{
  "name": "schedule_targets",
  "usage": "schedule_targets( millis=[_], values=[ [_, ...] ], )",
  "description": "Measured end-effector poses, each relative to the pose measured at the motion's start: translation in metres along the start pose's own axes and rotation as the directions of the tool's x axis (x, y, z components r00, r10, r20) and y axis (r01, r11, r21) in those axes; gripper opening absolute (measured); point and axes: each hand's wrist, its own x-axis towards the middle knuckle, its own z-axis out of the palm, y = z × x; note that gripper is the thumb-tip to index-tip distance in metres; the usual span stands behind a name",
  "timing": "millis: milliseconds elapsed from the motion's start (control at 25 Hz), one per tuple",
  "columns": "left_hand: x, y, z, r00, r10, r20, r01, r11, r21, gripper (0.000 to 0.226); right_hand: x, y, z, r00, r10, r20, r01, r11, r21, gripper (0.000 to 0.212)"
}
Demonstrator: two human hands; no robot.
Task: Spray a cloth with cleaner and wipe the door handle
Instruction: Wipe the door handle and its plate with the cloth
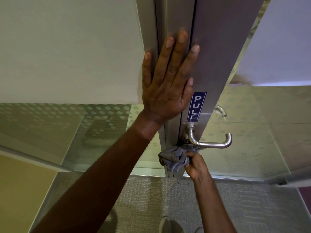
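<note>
A brushed steel lever door handle (212,143) sticks out from the grey metal door frame (217,52), just below a blue PULL sticker (196,106). My right hand (195,165) grips a crumpled grey cloth (175,158) and holds it against the base of the handle, under the lever. My left hand (168,81) lies flat with straight fingers on the metal frame above the sticker. No spray bottle is in view.
A second handle (220,111) shows through the glass on the far side of the door. Frosted dotted glass panels (101,115) flank the frame. Grey carpet (151,199) covers the floor below, with a shoe tip (165,224) at the bottom edge.
</note>
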Motion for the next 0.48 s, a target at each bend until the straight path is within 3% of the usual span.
schedule_targets(
  millis=[160,480],
  values=[
    [0.002,0.002,0.000,1.000,0.004,-0.015,-0.004,1.000,-0.002,0.053,0.008,-0.002,0.004,0.998,0.055,-0.040,-0.055,0.998,-0.016,0.034],
    [0.000,0.002,0.002,1.000,0.018,-0.014,-0.018,1.000,0.012,0.053,0.013,0.013,0.006,0.983,0.021,-0.180,-0.086,0.928,-0.363,0.034]
  ],
)
